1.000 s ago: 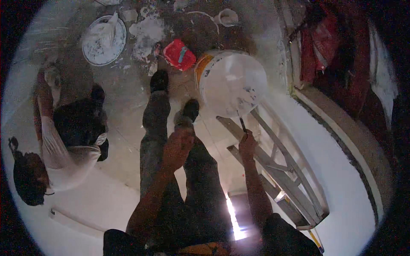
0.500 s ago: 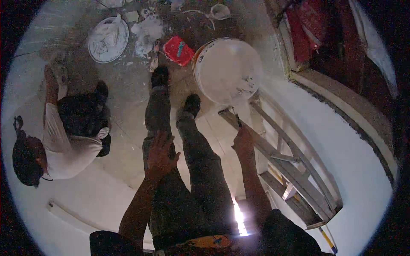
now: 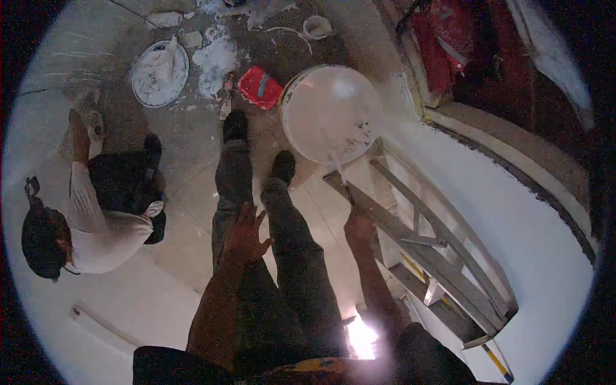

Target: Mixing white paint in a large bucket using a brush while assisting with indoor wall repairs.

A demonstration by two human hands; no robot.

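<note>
My right hand (image 3: 360, 232) is closed round the dark handle of a long thin tool (image 3: 350, 192). Its far end looks whitish and reaches the near rim of a large round bucket (image 3: 287, 125); its exact kind is unclear. A pale, smooth material (image 3: 333, 106) fills the bucket, with dark specks near its right side. My left hand (image 3: 244, 237) rests on my left thigh, fingers spread and holding nothing. Beyond my feet lies a red tray-like object (image 3: 251, 85) with a bluish-green piece (image 3: 262, 85) across it.
A wooden stepladder (image 3: 417, 240) leans along the white wall (image 3: 513, 224) at my right. At the left a person (image 3: 106, 224) sits low, one hand near the far wall. A white-smeared round pan (image 3: 146, 93), spilled white powder (image 3: 215, 67) and a small round container (image 3: 317, 27) lie farther off.
The view has tilted a little, so the bucket sits lower and farther left. My right hand has drawn slightly nearer and leftward with the tool. My left hand stays on the thigh.
</note>
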